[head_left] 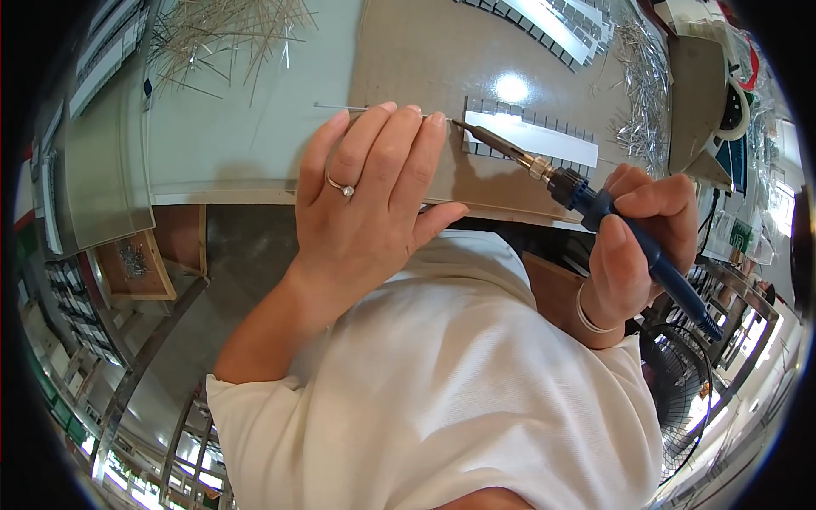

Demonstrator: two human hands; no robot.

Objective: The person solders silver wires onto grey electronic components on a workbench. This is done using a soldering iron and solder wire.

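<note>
Gripping one soldering iron: right fingers closed; left fingers outstretched over one wire.

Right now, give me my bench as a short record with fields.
Left hand: fingers extended, on a thin rod
Right hand: gripping the soldering iron
Tip: near the rod; contact unclear
Strip: white, dark teeth along both long edges, partly hidden by the iron
Upper left: wire pile
Upper right: silvery pile, tape dispenser

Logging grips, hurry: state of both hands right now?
Left hand: open, laid over a thin wire.
Right hand: closed, holding the soldering iron.
</note>
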